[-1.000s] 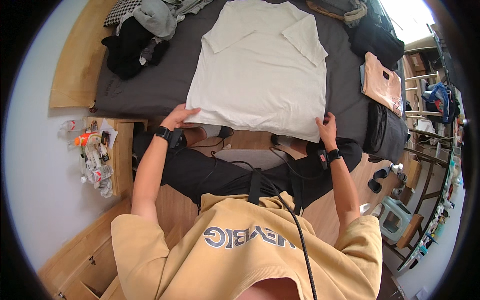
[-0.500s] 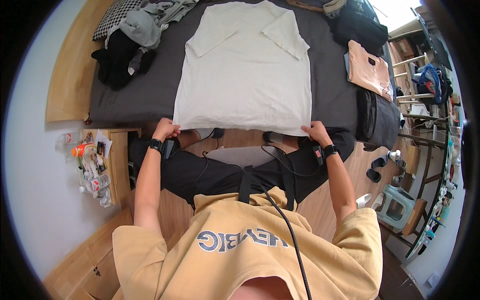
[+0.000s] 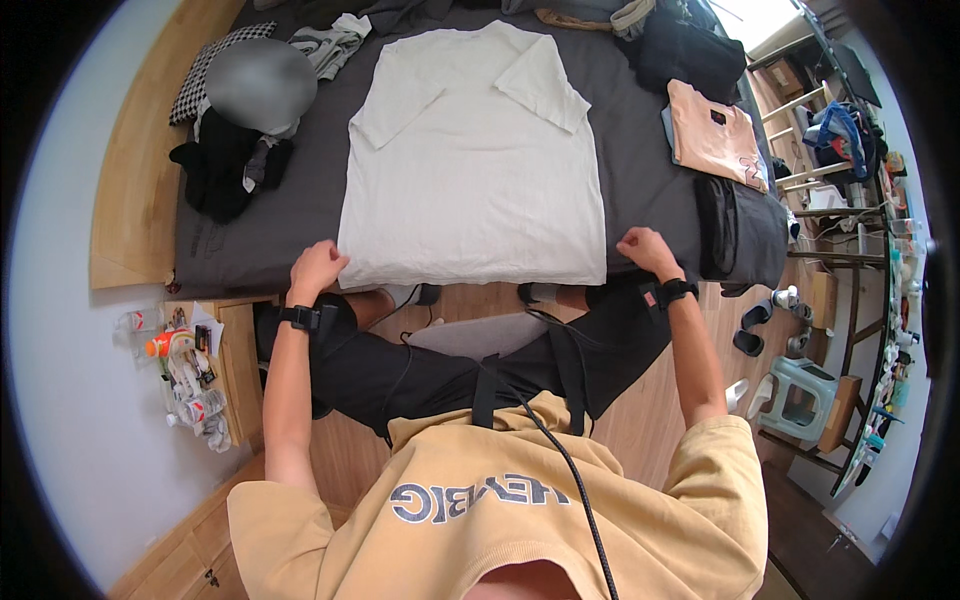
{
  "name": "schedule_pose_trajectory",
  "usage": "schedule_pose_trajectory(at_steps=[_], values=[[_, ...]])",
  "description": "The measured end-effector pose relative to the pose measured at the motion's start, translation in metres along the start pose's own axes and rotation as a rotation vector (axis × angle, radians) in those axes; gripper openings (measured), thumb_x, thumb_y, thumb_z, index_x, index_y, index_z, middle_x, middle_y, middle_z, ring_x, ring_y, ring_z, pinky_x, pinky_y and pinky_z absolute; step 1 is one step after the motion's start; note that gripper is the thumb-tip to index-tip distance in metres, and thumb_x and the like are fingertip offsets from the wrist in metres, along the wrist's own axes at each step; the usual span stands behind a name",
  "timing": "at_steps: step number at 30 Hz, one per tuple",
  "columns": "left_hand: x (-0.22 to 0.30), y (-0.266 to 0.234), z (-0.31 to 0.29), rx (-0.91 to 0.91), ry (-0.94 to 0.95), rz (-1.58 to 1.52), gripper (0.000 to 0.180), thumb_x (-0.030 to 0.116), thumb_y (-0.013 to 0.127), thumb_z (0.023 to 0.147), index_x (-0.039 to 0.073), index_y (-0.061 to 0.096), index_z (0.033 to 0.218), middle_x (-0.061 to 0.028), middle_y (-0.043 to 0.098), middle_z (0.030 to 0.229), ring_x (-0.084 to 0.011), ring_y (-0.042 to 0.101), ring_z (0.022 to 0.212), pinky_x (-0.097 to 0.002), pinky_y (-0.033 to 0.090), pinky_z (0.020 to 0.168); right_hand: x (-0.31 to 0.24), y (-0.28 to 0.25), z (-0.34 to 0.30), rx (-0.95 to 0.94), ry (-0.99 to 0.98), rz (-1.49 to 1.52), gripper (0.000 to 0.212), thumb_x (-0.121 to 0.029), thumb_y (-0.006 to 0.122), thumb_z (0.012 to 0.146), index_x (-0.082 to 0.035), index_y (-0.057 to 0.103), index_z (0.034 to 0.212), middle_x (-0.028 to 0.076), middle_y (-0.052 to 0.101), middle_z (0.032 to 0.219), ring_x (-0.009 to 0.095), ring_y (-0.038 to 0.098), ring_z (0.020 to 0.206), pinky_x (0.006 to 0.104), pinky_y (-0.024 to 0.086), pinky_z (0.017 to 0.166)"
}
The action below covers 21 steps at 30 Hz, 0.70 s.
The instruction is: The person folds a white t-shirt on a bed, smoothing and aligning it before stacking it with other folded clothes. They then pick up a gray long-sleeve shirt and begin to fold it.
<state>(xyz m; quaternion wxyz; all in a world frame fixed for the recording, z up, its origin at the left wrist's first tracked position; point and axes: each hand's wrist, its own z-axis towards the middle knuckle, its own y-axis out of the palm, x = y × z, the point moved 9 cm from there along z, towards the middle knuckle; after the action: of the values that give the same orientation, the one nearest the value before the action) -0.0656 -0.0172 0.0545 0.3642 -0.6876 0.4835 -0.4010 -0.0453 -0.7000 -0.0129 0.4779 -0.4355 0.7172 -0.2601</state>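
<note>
The left hand (image 3: pixel 320 266) curls beside the white shirt (image 3: pixel 473 180), its hold I cannot tell, the right hand (image 3: pixel 650 252) is closed, empty, with a peach shirt (image 3: pixel 715 137) folded farther right.

White wall (image 3: pixel 60 350) at left, wooden headboard (image 3: pixel 128 210) at upper left, dark-covered bed (image 3: pixel 645 190) across the top, bright light (image 3: pixel 752 22) at upper right, wood floor (image 3: pixel 640 435) and grey-green stool (image 3: pixel 802 372) at lower right

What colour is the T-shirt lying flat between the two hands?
White; the T-shirt shows best in the head view.
</note>
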Motion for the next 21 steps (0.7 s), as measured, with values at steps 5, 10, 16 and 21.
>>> schedule_pose_trajectory(at_steps=[5,10,16,21], values=[[0.159,0.0,0.012,-0.045,0.333,-0.315,0.036,0.036,0.074,0.094,0.004,0.07,0.112,-0.0178,0.077,0.103,-0.0366,0.074,0.097,-0.0458,0.058,0.082,-0.021,-0.028,0.036,0.11,-0.132,0.224,0.03,-0.018,0.074,0.096,0.0,0.071,0.119,0.016,0.077,0.109,0.028,0.075,0.101,0.0388,0.059,0.09],[0.333,0.075,0.001,-0.115,0.675,-0.178,0.038,0.036,0.072,0.095,0.009,0.066,0.122,-0.0166,0.075,0.114,-0.0371,0.071,0.109,-0.0482,0.057,0.089,-0.048,-0.031,0.094,0.172,-0.217,0.276,0.038,-0.017,0.075,0.095,-0.001,0.067,0.129,0.016,0.075,0.123,0.028,0.072,0.11,0.038,0.057,0.097],[0.455,0.157,-0.038,-0.107,0.845,-0.209,0.043,0.028,0.075,0.094,0.011,0.061,0.131,-0.0149,0.069,0.116,-0.039,0.069,0.103,-0.05,0.057,0.09,-0.049,-0.071,0.202,0.169,-0.127,0.439,0.048,-0.023,0.074,0.095,0.004,0.064,0.134,0.017,0.075,0.122,0.027,0.072,0.115,0.0364,0.055,0.1],[0.497,0.181,-0.044,-0.324,0.947,-0.691,0.055,0.034,0.085,0.087,0.009,0.06,0.129,-0.0144,0.068,0.111,-0.0374,0.068,0.106,-0.0461,0.055,0.085,-0.058,-0.088,0.259,0.188,-0.093,0.313,0.057,-0.033,0.072,0.098,0.004,0.061,0.139,0.019,0.075,0.126,0.026,0.071,0.118,0.0356,0.054,0.102]])
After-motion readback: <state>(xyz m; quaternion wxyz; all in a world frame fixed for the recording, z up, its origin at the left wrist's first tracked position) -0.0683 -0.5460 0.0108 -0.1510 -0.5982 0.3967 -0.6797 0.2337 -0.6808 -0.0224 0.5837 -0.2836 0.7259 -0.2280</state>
